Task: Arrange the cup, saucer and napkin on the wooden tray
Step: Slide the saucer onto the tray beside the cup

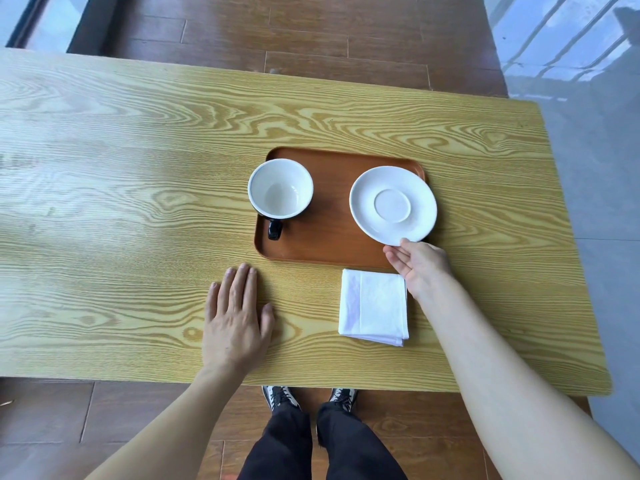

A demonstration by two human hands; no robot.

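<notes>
A brown wooden tray (332, 244) lies on the table. A cup (280, 188), white inside and black outside, stands upright on the tray's left part with its handle toward me. My right hand (420, 268) grips the near rim of the white saucer (393, 205), which hangs over the tray's right end and reaches past its right edge. A folded white napkin (374, 306) lies on the table just in front of the tray, left of my right wrist. My left hand (239, 320) rests flat on the table, fingers spread, in front of the tray's left corner.
The light wood-grain table (138, 168) stretches far to the left. Its right edge (568, 237) lies a little beyond the saucer. My legs and shoes (308, 400) stand on the dark wooden floor below the near table edge.
</notes>
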